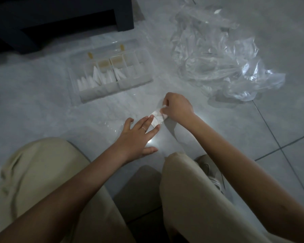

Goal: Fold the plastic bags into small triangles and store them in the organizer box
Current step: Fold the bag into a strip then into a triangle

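Left hand and right hand both work on a folded plastic bag that lies on the tiled floor, in front of the person's knees in beige trousers.

Far left, at the top, stands a piece of dark furniture. To its right, on the floor, sits the clear organizer box, its lid open toward the back with two yellowish clasps. Several white folded triangles stand on edge in its left and middle compartments; the front row of compartments looks bare.

Nearer the person, the left hand lies flat with straight, spread fingers. A thin ring shows on one of them. Its fingertips press down on the near end of the folded bag, which is a narrow whitish band running away to the right. The right hand is curled over the far end of that band, pinching it between thumb and fingers.

Below the right forearm a shoe peeks out beside the trouser leg. Further right and higher up, well apart from the hands, a loose heap of clear plastic bags lies crumpled on the floor.
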Action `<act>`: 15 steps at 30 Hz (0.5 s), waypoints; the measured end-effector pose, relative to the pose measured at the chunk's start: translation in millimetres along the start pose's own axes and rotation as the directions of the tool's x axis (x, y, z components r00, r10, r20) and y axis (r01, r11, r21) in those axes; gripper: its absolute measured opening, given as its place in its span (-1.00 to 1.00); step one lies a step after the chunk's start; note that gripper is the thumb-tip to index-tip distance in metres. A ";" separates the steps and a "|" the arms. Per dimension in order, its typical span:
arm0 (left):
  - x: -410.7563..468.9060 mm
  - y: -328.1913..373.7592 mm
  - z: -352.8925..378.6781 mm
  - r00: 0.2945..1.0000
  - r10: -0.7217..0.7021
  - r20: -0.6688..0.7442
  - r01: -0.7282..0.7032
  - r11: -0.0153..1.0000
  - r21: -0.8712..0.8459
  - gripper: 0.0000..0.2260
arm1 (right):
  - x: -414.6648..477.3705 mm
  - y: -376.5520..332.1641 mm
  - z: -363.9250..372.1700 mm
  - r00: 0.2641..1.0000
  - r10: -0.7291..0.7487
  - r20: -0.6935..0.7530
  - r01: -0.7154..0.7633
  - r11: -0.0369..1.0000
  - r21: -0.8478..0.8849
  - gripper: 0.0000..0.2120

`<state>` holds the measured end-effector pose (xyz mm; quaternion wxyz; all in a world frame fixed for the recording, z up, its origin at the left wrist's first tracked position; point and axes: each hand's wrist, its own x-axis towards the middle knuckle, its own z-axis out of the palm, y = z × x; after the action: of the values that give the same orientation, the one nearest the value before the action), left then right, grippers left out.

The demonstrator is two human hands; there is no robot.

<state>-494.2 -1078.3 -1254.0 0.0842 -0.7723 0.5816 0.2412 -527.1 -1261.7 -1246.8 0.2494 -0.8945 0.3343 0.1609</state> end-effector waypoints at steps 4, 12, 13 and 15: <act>-1.1 -4.6 -2.0 1.000 0.011 -0.015 -0.011 0.999 -0.049 -0.42 | 7.4 11.9 -6.7 0.997 0.006 0.078 -0.027 0.963 0.268 -0.71; 9.6 -9.1 -0.2 0.881 -0.312 -0.355 -0.039 0.701 -0.712 -0.66 | 5.7 41.2 -11.2 0.981 -0.046 0.191 -0.093 0.745 0.661 -0.88; 12.9 -7.4 -1.7 0.840 -0.405 -0.362 -0.061 0.592 -0.803 -0.64 | 2.9 43.2 -8.5 0.982 -0.064 0.179 -0.083 0.704 0.705 -0.87; 17.6 -3.7 -6.4 0.814 -0.507 -0.285 -0.071 0.400 -0.914 -0.56 | -4.6 43.3 -1.7 0.986 -0.098 0.136 -0.044 0.629 0.776 -0.87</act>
<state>-485.4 -1094.9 -1257.3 -0.4681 -0.8014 0.2487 0.2772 -559.6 -1288.5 -1257.9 0.6392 -0.6883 0.3356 0.0710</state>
